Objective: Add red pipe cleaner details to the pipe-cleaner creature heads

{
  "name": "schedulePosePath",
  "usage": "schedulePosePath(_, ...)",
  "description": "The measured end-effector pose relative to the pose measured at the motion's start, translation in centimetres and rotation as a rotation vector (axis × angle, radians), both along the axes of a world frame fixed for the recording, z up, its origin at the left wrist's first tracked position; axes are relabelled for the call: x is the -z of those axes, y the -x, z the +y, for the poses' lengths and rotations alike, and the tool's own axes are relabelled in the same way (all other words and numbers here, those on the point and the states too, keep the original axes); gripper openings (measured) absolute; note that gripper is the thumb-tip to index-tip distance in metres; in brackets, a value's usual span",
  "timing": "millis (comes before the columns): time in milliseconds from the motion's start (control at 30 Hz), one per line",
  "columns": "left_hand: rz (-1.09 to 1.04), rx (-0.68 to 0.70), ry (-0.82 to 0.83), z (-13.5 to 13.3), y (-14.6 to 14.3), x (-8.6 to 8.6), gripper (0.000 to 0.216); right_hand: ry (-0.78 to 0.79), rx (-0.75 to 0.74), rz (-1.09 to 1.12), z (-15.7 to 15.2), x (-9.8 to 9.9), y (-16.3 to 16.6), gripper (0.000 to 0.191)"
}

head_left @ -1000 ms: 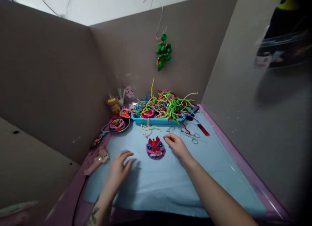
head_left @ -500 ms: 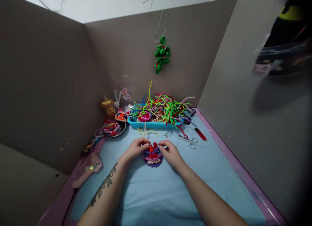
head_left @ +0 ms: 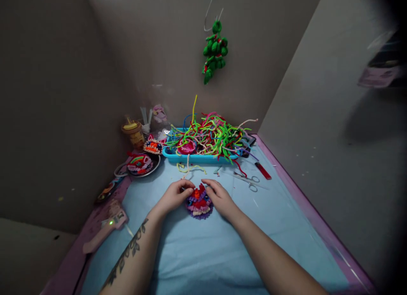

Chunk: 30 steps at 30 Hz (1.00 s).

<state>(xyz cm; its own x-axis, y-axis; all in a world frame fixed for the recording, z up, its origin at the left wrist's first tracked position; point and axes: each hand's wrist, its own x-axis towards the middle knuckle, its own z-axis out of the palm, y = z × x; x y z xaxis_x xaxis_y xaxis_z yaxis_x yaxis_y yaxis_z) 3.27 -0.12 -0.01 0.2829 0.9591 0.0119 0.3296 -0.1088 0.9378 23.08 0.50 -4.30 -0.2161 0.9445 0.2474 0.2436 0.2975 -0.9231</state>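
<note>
A small pipe-cleaner figure [head_left: 199,203], purple with red, pink and cream layers, lies on the light blue cloth [head_left: 206,248]. My left hand [head_left: 174,194] rests at its upper left with the fingers curled and pinched at its top edge. On the other side, my right hand [head_left: 218,196] touches the figure's upper right, fingers bent over it. Both hands hold the figure between them.
A blue tray [head_left: 197,158] heaped with coloured pipe cleaners [head_left: 210,136] stands behind. Scissors [head_left: 248,181] and a red lighter [head_left: 263,170] lie to the right. At the left are a plate with a figure [head_left: 140,164], a pink glue gun [head_left: 106,229] and a spool [head_left: 132,131]. A green figure [head_left: 215,53] hangs on the cardboard wall.
My left hand moved from the bare cloth up to the figure. My right hand closed in on the figure's right side. Both now pinch at its top.
</note>
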Motion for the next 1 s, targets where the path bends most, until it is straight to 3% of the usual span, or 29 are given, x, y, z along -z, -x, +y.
schedulePosePath(167,0.092,-0.09,-0.128,-0.4,-0.4,-0.3,0.02,0.026,-0.02,0.019,0.1,0.2,0.3,0.029)
schedulePosePath(333,0.098,-0.041,-0.253,-0.5,-1.1,-0.5,0.016,0.075,0.011,0.062,0.9,0.3,0.7,0.026)
schedulePosePath(633,0.089,-0.046,-0.306,-0.3,-1.3,0.4,0.014,0.104,0.022,0.068,1.2,0.6,0.8,0.027)
schedulePosePath(767,0.119,-0.163,-0.275,-0.1,-0.5,0.5,0.022,0.033,0.036,-0.039,1.3,-0.5,0.4,0.025)
schedulePosePath(867,0.17,-0.27,-0.238,0.2,0.1,1.0,0.026,-0.011,-0.041,-0.166,2.5,-1.8,0.2,0.025)
schedulePosePath(1000,0.223,-0.284,-0.246,0.6,0.5,1.8,0.028,0.08,-0.313,-0.25,4.7,-2.8,0.3,0.021)
